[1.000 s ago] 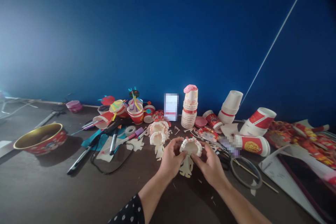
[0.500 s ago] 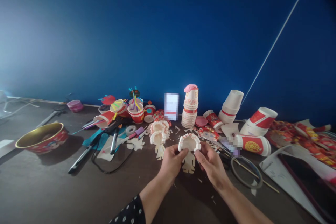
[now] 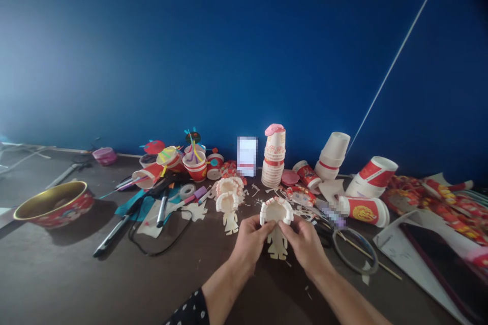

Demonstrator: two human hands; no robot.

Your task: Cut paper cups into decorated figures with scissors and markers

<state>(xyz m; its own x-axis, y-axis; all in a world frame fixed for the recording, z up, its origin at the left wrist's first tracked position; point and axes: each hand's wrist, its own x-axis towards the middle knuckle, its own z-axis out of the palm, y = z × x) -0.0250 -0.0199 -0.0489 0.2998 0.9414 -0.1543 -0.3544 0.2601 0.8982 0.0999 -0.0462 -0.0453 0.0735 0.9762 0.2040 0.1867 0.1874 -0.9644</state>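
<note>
Between my two hands is a white paper cut-out figure (image 3: 277, 245), made from a paper cup, with a ring of curled strips round its head and a small body below. My left hand (image 3: 249, 237) pinches it at the lower left of the ring, thumb on the front. On the other side my right hand (image 3: 305, 238) grips the lower right, its thumb close to the left one. Fingers behind the paper are hidden. Similar paper figures (image 3: 230, 223) lie on the table just left of my left hand.
A gold-lined red bowl (image 3: 57, 205) sits at the left. Craft cups (image 3: 195, 165), a black marker (image 3: 111, 236) and a tape roll (image 3: 187, 191) lie nearer. Stacked paper cups (image 3: 273, 162) stand behind my hands. At right are a grey ring (image 3: 354, 251), a tipped cup (image 3: 364, 210) and a dark phone (image 3: 442, 269).
My right thumb has moved left along the figure, closer to the left thumb. The figure sits slightly lower and stays in both hands. The whole view has shifted a little.
</note>
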